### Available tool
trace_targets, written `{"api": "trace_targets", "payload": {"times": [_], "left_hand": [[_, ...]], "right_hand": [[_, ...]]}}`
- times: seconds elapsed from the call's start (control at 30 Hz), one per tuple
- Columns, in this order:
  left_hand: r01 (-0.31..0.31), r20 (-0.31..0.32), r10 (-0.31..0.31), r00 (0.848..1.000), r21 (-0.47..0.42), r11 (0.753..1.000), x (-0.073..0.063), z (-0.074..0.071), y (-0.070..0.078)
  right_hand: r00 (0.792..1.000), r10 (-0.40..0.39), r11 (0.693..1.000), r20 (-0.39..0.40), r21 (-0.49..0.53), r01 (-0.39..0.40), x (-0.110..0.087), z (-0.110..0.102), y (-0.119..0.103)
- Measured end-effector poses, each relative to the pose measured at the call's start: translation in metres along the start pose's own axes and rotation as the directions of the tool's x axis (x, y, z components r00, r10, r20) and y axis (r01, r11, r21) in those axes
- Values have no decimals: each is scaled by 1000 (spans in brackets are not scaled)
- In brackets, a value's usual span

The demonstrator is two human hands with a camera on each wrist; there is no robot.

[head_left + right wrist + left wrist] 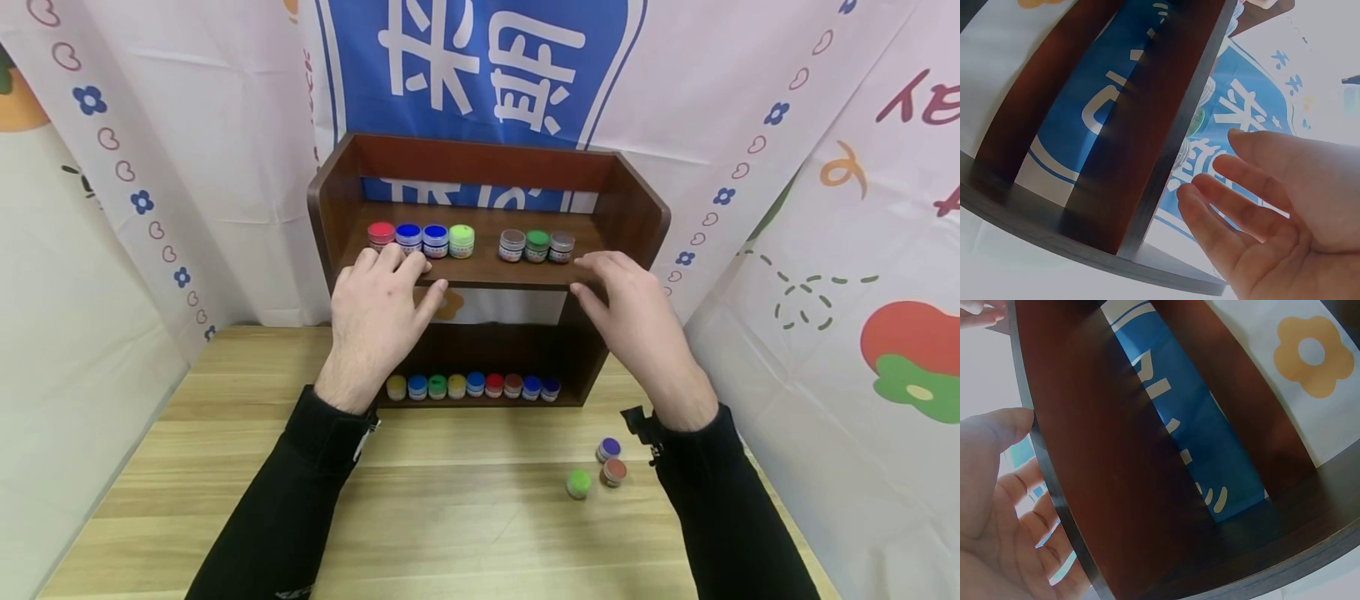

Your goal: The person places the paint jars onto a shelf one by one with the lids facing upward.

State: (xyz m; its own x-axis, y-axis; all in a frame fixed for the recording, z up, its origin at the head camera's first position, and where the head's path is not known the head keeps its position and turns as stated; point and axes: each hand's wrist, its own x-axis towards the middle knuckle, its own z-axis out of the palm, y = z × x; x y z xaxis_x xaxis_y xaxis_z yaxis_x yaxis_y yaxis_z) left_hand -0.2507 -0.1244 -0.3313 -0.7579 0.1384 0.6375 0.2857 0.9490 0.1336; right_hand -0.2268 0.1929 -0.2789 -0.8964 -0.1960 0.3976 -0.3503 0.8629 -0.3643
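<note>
A dark brown two-tier wooden shelf [483, 271] stands before me. My left hand [377, 312] is at the upper board's front, fingers relaxed by a red-lidded paint jar [381, 232] and two blue-lidded jars. In the left wrist view its thumb [1017, 424] meets the board's edge. Right of these is a lime-lidded jar [461, 241]. Farther right stand a green-lidded jar [537, 246] and two grey-lidded jars [512, 245] beside it. My right hand [637, 312], loosely bent and holding nothing, is close to the right-hand grey-lidded jar [561, 247].
Several small jars [476, 384] line the lower tier. On the wooden table [450, 517], at right, sit a purple-lidded jar [608, 449], a brown-lidded jar [613, 472] and a light green-lidded jar [578, 483]. Patterned cloth [225, 167] hangs behind and at the sides.
</note>
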Motion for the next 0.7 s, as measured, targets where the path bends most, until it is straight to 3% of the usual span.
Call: {"api": "trace_targets", "payload": {"times": [0.37, 0.7], "left_hand": [[0, 6, 0, 1000, -2, 1000, 0, 1, 0], [0, 14, 0, 1000, 2, 1000, 0, 1, -1]], "right_hand": [[999, -42, 999, -10, -19, 42, -29, 10, 6], [999, 1, 999, 54, -34, 0, -47, 29, 24]]}}
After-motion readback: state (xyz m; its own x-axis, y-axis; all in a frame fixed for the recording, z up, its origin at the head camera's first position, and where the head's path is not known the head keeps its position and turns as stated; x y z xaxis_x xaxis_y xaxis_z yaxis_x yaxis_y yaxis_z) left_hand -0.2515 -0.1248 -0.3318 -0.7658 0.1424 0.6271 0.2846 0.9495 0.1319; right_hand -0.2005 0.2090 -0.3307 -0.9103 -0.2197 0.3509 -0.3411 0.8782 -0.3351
